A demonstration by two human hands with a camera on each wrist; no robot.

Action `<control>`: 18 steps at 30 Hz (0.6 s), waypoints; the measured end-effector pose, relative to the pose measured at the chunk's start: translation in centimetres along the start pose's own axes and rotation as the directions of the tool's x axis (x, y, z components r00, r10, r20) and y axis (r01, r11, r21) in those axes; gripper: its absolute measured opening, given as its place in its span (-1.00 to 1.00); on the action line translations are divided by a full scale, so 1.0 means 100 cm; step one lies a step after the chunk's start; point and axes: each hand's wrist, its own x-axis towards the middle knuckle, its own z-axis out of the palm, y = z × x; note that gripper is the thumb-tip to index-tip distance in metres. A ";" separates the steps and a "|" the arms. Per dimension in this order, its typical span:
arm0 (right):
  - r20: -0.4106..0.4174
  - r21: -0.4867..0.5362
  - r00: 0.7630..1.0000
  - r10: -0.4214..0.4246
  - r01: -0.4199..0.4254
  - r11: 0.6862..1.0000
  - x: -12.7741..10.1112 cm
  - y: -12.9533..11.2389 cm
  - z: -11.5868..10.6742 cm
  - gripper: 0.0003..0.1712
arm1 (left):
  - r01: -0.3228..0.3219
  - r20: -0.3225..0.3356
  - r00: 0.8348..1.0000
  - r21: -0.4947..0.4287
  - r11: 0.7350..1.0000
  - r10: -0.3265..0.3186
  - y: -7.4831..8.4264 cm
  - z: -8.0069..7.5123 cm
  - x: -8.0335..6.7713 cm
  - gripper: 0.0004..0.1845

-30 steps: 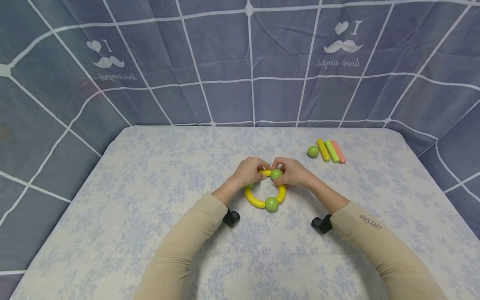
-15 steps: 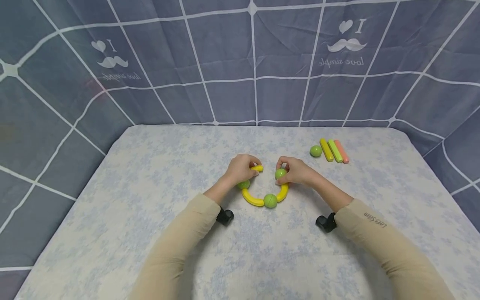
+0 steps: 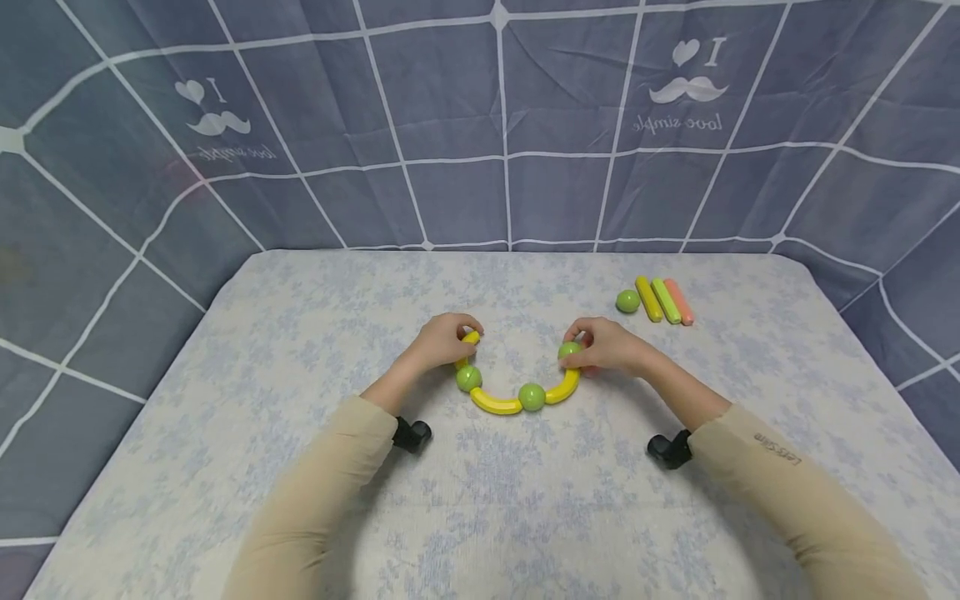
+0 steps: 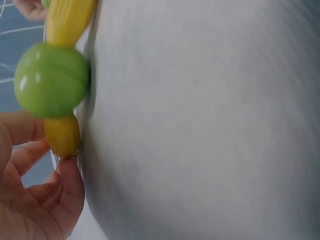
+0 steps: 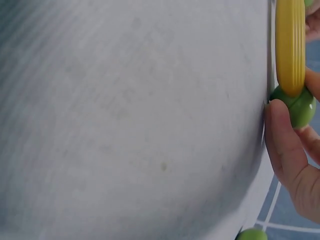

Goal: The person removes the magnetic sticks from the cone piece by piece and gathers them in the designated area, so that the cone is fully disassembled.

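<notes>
A chain of curved yellow pieces (image 3: 495, 402) and green balls (image 3: 532, 397) lies as an open U on the flowered cloth (image 3: 300, 350). My left hand (image 3: 468, 333) pinches the short yellow end piece (image 3: 471, 338) just above the left green ball (image 3: 468, 378). The left wrist view shows that ball (image 4: 51, 80), the yellow end (image 4: 62, 136) and my fingers (image 4: 47, 200) curled at it. My right hand (image 3: 576, 343) pinches the right end ball (image 3: 570, 352). The right wrist view shows my thumb (image 5: 282, 145) against this ball (image 5: 301, 107) under a yellow piece (image 5: 290, 47).
At the back right lie a loose green ball (image 3: 627, 301) and three sticks side by side: yellow (image 3: 648, 299), green (image 3: 665, 300) and pink (image 3: 678, 301). A grey checked sheet (image 3: 480, 125) walls in the table on three sides.
The closed ring has come apart at the top. My hands have moved apart, left hand leftward and right hand rightward, and the chain has spread into a wide U.
</notes>
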 end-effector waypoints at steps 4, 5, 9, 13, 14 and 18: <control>0.019 0.012 1.000 0.022 -0.022 1.000 -0.004 0.003 -0.003 -0.60 | 0.034 -0.014 0.999 -0.046 0.998 -0.035 -0.010 -0.007 -0.011 -0.83; 0.027 0.013 0.999 0.027 -0.027 1.000 -0.005 0.004 -0.004 -0.59 | 0.043 -0.014 0.999 -0.058 0.997 -0.044 -0.012 -0.009 -0.014 -0.84; 0.044 0.014 0.998 0.034 -0.034 0.999 -0.010 0.009 -0.007 -0.55 | 0.082 -0.005 0.997 -0.101 0.991 -0.083 -0.022 -0.017 -0.025 -0.85; 0.052 0.020 0.998 0.045 -0.046 0.999 -0.016 0.013 -0.011 -0.55 | 0.130 0.036 0.991 -0.137 0.982 -0.127 -0.031 -0.024 -0.033 -0.84; 0.055 0.023 0.997 0.051 -0.053 0.998 -0.017 0.013 -0.011 -0.55 | 0.142 0.048 0.990 -0.143 0.980 -0.136 -0.033 -0.026 -0.034 -0.83; 0.068 0.031 0.996 0.061 -0.063 0.998 -0.021 0.013 -0.012 -0.53 | 0.169 0.083 0.984 -0.176 0.970 -0.156 -0.037 -0.028 -0.041 -0.83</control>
